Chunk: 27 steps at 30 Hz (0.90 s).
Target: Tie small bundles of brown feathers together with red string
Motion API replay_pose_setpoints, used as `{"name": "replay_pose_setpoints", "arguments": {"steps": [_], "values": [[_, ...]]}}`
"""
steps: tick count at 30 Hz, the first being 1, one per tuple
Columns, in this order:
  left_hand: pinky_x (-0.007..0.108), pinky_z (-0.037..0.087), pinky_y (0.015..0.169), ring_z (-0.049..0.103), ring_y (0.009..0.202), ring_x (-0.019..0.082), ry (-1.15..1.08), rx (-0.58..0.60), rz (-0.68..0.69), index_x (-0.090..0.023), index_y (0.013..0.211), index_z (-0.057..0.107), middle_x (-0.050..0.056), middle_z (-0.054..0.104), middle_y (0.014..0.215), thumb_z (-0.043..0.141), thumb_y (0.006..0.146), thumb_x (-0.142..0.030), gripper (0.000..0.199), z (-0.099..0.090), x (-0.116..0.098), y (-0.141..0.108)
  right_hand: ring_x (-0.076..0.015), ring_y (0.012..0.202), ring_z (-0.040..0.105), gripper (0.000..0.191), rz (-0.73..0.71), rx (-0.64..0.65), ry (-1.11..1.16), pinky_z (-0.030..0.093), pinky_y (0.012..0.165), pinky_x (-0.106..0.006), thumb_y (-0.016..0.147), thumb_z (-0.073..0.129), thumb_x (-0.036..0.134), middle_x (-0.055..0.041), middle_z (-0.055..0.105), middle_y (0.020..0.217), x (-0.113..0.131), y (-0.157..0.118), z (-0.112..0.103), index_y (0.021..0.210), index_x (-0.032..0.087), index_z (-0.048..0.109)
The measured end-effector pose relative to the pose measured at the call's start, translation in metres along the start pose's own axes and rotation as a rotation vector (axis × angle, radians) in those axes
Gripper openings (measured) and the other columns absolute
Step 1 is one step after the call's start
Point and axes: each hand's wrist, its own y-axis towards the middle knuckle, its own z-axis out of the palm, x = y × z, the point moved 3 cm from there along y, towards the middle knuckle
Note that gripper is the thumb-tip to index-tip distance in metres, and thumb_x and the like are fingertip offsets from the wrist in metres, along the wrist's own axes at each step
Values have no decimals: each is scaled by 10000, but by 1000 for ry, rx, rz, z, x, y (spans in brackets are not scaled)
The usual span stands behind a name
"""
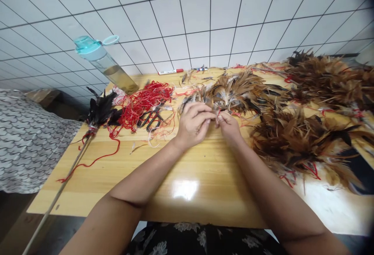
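The left hand (194, 124) and right hand (229, 126) pinch close together on a red thread (218, 111) at the base of a brown feather bunch (236, 93), mid-frame on the desk (163, 169); close fingertips keep fine strands controlled.

We look down on a honey-coloured varnished wooden table (96, 185). Beyond its far edge rises a wall of white square tiles with thin dark grout lines (187, 17). Left of the table lies a grey-and-white patterned fabric cover (29, 142), draped over some low furniture we cannot make out. Below the table's left corner we see a dark floor (14, 216). Near the table's front edge, a bright white patch of reflected light (184, 189) glares on the varnish.
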Motion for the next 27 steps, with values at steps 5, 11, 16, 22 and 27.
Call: {"name": "replay_pose_setpoints", "arguments": {"steps": [5,11,16,22,27], "values": [[342,459,878,569,972,178,-54,-125,-292,-179,972,596,69,636,982,523,882,-243,133,1,25,-6,-153,667,449,328,99,-17,247,386,643,-282,858,472,433,2,469,664,-2,-1,-1,606,227,435],[324,460,859,572,967,181,-138,164,-208,-155,1016,591,84,648,1007,557,879,-325,221,26,28,-10,-154,660,455,299,88,-23,174,400,641,-277,868,421,417,5,456,650,-1,-2,1,633,233,435],[309,456,761,567,802,170,-185,136,-282,-161,777,580,57,627,792,547,874,-337,204,34,19,-11,-168,705,481,311,-22,-62,-85,419,698,-295,878,399,325,-13,466,676,8,-3,-1,583,231,425],[285,475,735,604,764,153,-660,135,-720,-134,882,610,61,674,846,638,795,-400,281,50,21,-20,-178,723,499,269,-62,-81,-239,416,710,-309,859,403,260,-22,484,701,14,-6,1,592,234,413],[293,482,763,625,818,170,-812,115,-820,-125,903,626,79,693,894,709,731,-424,354,55,20,-19,-181,742,508,245,-46,-113,-240,415,718,-309,857,393,248,-22,490,711,12,-8,3,614,234,412]]}}
